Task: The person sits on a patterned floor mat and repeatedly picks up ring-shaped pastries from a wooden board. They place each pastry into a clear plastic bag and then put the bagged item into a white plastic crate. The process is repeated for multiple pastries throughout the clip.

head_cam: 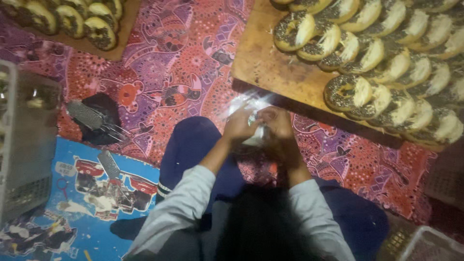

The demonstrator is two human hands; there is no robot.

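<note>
Left hand (238,126) and right hand (276,124), fingers pinching a clear plastic bag (255,129) together. Thin film could tear or slip; doughnuts (382,58) sit near the board (270,67) edge.

Doughnuts on boards, hands between them

One doughnut board (270,67) lies ahead to the right, another board (123,36) ahead left; a grater (89,118) and basket (26,145) lie left of the left hand (240,126) and right hand (276,123), which meet on a plastic bag (253,133).
</note>
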